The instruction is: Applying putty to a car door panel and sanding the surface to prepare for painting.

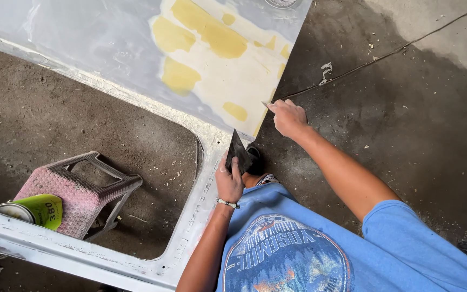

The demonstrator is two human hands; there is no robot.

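- left hand: fingers curled tight round a dark flat mixing board, held against the panel's lower frame edge
- right hand: fingers pinched narrow on a thin spreader, blade at the edge of the grey car panel, beside the yellow filler patches
- pink plastic stool well left, tin on it

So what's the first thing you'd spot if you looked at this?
The big yellow patches on the grey panel at the top jump out first. Just below, the right hand holds a small blade at the panel's edge, and the left hand holds a dark scraper. A pink stool stands lower left with a tin on it.
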